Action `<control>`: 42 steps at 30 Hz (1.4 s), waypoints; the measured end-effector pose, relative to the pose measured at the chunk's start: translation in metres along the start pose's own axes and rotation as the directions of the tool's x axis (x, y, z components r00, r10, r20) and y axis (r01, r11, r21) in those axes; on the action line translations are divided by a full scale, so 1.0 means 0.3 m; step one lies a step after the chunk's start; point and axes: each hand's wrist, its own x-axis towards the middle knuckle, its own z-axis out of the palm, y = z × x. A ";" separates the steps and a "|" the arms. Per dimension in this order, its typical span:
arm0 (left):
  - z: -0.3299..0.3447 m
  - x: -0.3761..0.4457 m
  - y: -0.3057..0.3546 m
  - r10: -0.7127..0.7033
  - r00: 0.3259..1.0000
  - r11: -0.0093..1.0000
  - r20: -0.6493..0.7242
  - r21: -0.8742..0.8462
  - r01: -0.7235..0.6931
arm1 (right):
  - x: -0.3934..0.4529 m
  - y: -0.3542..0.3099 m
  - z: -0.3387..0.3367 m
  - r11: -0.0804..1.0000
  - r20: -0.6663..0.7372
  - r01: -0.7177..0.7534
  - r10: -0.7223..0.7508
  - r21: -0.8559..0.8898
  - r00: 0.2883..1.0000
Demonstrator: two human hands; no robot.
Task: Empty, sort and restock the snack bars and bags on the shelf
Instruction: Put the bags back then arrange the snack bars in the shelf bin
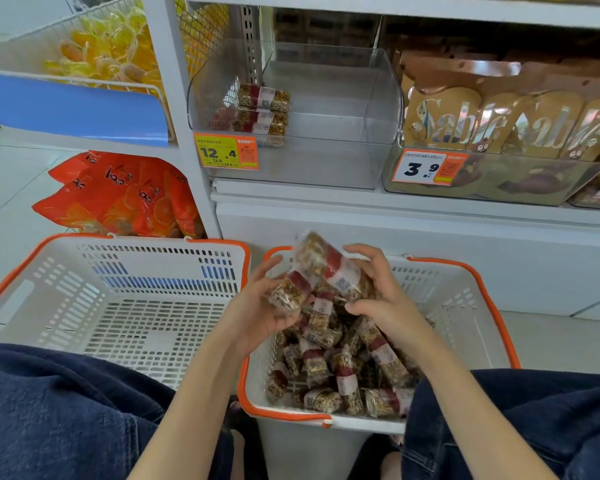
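Both hands grip snack bars over the basket (465, 299): left hand (267, 306), right hand (378, 289); slick wrappers could slip before reaching the bin (326, 161).

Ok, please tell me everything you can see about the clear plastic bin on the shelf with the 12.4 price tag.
The clear bin is a see-through, rigid-looking plastic box with rounded corners and an open top. It stands upright on the white shelf, left of the bin of Sable bags. An orange and yellow price tag reading 12.4 sits at its front left. Inside, a few snack bars are stacked at the left; the remainder looks bare. No hand touches it.
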 end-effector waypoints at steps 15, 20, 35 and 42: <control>0.183 -0.120 0.323 -0.051 0.991 0.837 0.121 0.547 -0.024 | 0.248 -0.212 -0.060 0.452 0.447 0.490 -0.207 -0.745 0.870; 0.237 -0.046 0.490 -0.043 0.989 0.843 0.142 0.537 -0.041 | 0.397 -0.349 -0.097 0.472 0.385 0.449 -0.230 -0.759 0.894; 0.179 0.713 0.941 0.275 0.912 -0.598 0.306 0.797 -0.087 | 1.030 -0.322 -0.222 0.747 -0.051 -0.058 0.032 -0.662 0.998; 0.186 0.766 1.017 0.344 0.891 -0.534 0.296 0.842 -0.074 | 1.060 -0.254 -0.262 0.766 -0.091 -0.121 0.081 -0.632 0.993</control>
